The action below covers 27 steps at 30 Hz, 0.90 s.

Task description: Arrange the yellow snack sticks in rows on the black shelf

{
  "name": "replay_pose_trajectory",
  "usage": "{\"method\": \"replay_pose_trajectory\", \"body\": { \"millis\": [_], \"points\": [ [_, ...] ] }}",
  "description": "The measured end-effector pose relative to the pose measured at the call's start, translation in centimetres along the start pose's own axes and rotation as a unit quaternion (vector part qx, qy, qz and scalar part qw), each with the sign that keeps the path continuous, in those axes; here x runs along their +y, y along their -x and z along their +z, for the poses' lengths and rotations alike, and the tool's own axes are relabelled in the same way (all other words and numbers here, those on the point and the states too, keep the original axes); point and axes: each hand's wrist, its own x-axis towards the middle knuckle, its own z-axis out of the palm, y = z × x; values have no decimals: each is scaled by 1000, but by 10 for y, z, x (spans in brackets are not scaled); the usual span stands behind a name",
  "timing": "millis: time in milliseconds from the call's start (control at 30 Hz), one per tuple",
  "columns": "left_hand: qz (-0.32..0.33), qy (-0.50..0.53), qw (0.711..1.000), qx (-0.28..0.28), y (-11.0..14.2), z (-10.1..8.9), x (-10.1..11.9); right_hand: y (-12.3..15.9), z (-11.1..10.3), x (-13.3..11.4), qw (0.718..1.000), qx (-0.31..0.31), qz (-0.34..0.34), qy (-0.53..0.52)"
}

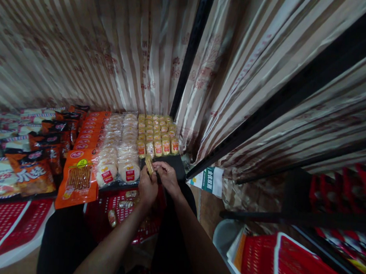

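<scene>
My left hand (147, 188) is closed around a small yellow snack packet (149, 164) held upright at the front edge of a black shelf (176, 162). My right hand (167, 174) pinches the same packet from the right. Just behind them stand rows of small yellow packets (157, 134), filling the shelf's right end. A red basket (124, 210) holding a few loose packets sits below my hands.
Left of the yellow rows lie white round-cake packs (119, 149), orange stick-snack bags (79, 175) and dark orange bags (31, 172). Striped curtain backs the shelf, with a black upright post (192, 50). More red baskets (287, 265) sit at lower right and lower left.
</scene>
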Motion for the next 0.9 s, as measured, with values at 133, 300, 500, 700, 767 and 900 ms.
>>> {"method": "replay_pose_trajectory", "body": {
  "millis": [133, 300, 500, 700, 767, 900],
  "points": [
    [-2, 32, 999, 4, -2, 3, -4, 0, 4, 2, 998, 45, 49, -9],
    [2, 6, 1000, 9, -6, -1, 1, 0, 8, -1, 998, 8, 52, -41],
    [52, -68, 996, 37, 2, -10, 17, 8, 11, -15, 996, 29, 46, -76],
    [102, -56, 993, 20, 12, -13, 16, 8, 12, -19, 995, -26, 50, -85],
    [98, -48, 994, 11, 14, -11, 11, 4, 14, -16, 993, -38, 61, -96],
    [93, -32, 995, -5, 15, -8, -1, -1, 19, -7, 993, -1, 60, -101]
  ]
}}
